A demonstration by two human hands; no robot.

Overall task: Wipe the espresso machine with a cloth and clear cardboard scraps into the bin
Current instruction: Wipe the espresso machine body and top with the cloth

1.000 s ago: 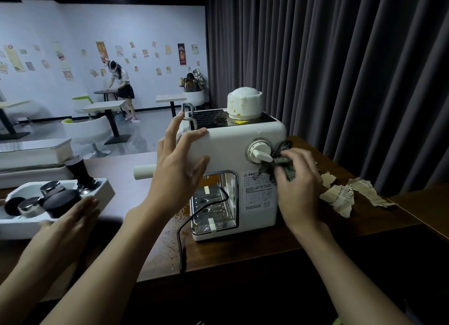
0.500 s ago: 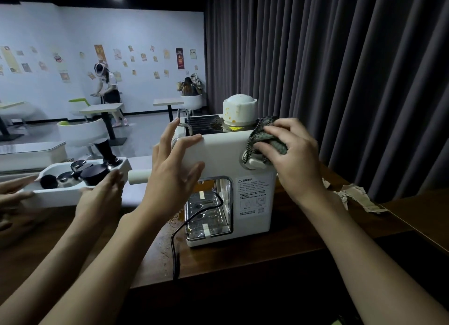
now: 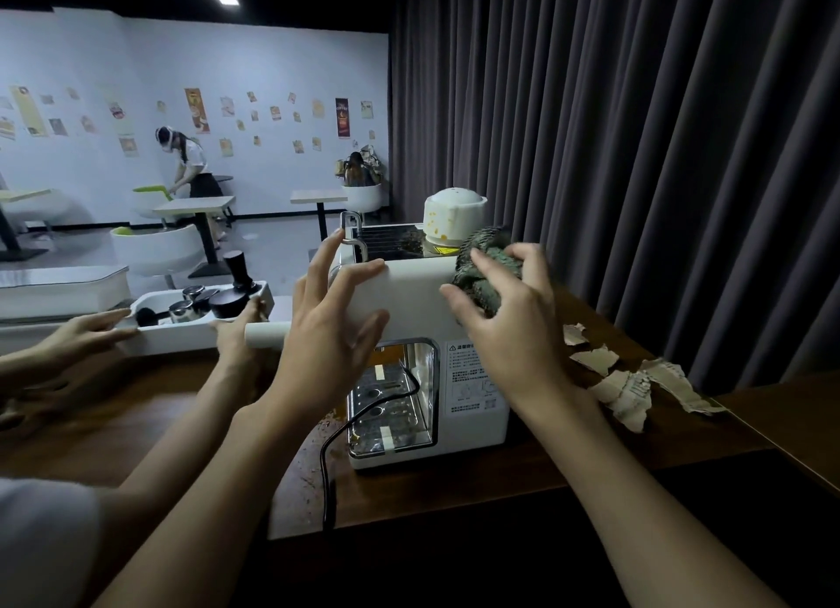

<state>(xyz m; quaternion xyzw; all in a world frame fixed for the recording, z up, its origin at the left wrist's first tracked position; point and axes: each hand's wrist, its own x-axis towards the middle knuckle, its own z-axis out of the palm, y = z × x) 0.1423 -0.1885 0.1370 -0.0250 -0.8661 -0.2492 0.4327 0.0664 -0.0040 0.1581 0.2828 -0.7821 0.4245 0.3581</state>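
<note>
Landmark: espresso machine (image 3: 409,298), white, standing on the dark wooden tabletop (image 3: 454,494)

Nearest: black cable (image 3: 328,471) climbs from the tabletop's near edge to the machine's front and crosses its shiny open bay. Brown specks lie on the wood just front-left of the machine

Left hand (image 3: 332,334): grip spread, fingers straight and fanned, pressed flat against the machine's upper left front corner. It holds nothing

Right hand (image 3: 513,330): grip curled over a bunched dark green cloth (image 3: 482,271), holding it on the machine's upper right corner. Thumb stretches out along the front face below the cloth

Cardboard scraps (image 3: 622,393): at least 4 torn pieces on the tabletop to the right of the machine, near it, apart from both hands

Top of the machine: white domed lid (image 3: 454,212) with yellow-brown stains, just behind the cloth; dark grille (image 3: 391,241) to the lid's left

Left of the machine: white tray (image 3: 182,339) carrying a black tamper (image 3: 238,271) and small metal cups. A second person's hands (image 3: 82,334) touch the tray, 1 at its far end, 1 at the end nearer the machine

Behind and right of the machine: dark pleated curtain (image 3: 636,152)

Far beyond its left side: white wall with posters (image 3: 272,61), tables, chairs, and another person (image 3: 186,166) bent over a table
</note>
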